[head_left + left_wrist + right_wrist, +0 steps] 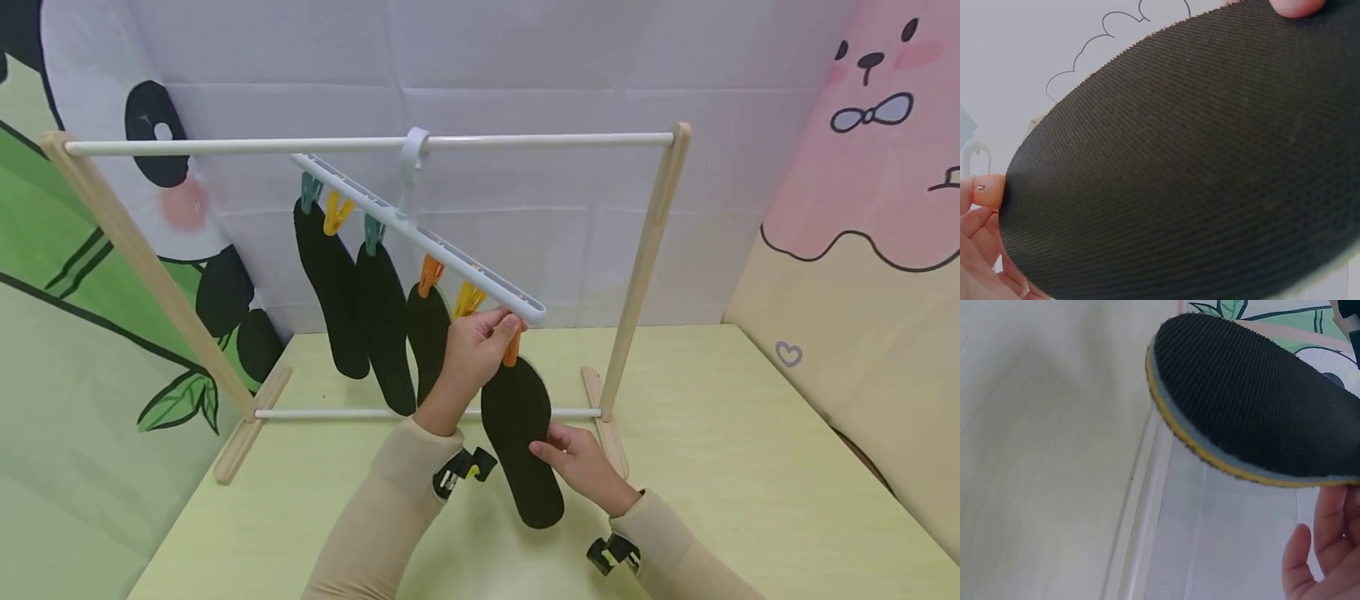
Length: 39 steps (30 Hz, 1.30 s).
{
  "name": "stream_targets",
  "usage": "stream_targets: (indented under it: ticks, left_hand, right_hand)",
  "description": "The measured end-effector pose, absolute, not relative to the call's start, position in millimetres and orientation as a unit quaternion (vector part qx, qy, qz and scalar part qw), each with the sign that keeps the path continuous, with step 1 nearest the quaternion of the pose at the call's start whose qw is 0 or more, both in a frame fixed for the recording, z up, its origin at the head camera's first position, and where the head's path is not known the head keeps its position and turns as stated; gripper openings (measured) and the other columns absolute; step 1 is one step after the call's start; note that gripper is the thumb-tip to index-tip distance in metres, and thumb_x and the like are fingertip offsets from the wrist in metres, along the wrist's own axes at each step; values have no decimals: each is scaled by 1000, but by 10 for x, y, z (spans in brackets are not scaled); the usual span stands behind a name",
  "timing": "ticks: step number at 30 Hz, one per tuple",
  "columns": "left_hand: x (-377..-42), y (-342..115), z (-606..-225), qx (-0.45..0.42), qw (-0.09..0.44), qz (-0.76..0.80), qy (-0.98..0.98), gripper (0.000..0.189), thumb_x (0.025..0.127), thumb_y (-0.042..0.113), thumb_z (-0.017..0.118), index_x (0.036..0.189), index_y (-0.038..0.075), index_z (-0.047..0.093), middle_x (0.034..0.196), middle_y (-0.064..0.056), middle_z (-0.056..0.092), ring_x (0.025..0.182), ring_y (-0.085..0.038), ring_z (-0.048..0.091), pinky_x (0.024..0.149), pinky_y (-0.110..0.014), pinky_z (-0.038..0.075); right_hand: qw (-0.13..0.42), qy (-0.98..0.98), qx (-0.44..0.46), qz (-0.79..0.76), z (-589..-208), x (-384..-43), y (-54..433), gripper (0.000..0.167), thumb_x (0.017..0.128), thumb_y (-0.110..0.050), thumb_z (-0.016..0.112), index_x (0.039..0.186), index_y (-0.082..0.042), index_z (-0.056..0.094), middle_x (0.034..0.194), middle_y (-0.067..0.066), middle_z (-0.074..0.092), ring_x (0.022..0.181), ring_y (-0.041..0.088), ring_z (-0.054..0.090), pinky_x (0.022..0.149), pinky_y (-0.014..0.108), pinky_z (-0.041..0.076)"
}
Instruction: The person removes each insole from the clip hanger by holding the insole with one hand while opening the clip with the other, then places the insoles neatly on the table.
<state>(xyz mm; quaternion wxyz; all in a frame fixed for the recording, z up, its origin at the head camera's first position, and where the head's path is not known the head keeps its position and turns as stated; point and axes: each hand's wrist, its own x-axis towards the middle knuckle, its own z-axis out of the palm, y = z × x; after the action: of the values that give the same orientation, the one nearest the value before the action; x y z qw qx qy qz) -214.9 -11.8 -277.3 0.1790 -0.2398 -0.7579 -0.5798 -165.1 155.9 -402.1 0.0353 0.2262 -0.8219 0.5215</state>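
My left hand (pixel 474 346) is at the near end of a white clip hanger (pixel 450 254), with thumb and fingers pinching an orange clothespin (pixel 512 348). Below that clothespin hangs a black shoe insole (pixel 517 417). My right hand (pixel 585 467) pinches the insole's right edge, its thumb on the front face. The insole (pixel 1179 156) fills most of the left wrist view. Its layered edge, yellow and grey, shows on the insole (pixel 1254 406) in the right wrist view. Whether the orange clothespin bites the insole's top is hard to see.
The hanger hooks over a white rod (pixel 247 147) on a wooden rack (pixel 648 267). Other black insoles (pixel 330 292) hang from teal, orange and yellow clothespins further along. The rack stands on a pale table (pixel 712 467) before a light cloth (pixel 525 75).
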Motion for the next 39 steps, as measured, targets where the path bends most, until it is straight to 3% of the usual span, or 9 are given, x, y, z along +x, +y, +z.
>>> stream_targets:
  ticks: [14,25,34,39]
  left_hand:
    - [-2165,-141,-2807,-238,191,-581,-754,19,92,2,61,102,-12,69,86,-23,68,78,-31,55,63,-25,43]
    - [-2171,-135,-2819,-238,193,-585,-751,18,93,1,60,103,-12,68,87,-23,68,72,-28,54,57,-22,40]
    - [-2188,-108,-2815,-236,197,-594,-744,16,92,0,60,98,-13,69,82,-24,67,55,-13,43,49,-21,33]
    - [-2189,-96,-2808,-229,192,-598,-744,16,92,0,60,94,-13,69,80,-24,66,50,-11,37,48,-21,29]
  right_hand:
    - [36,-815,229,531,-4087,-1648,1562,18,93,-4,60,103,11,64,93,19,69,82,6,61,73,28,51]
    - [27,-813,227,535,-4087,-1653,1609,20,93,-3,59,106,12,63,97,20,69,87,11,64,76,28,51]
    - [35,-815,228,532,-4069,-1652,1635,19,93,-3,59,105,12,64,96,20,69,86,9,63,75,29,51]
    - [39,-815,227,532,-4068,-1643,1661,18,93,-1,59,104,12,63,96,20,69,86,10,63,75,29,51]
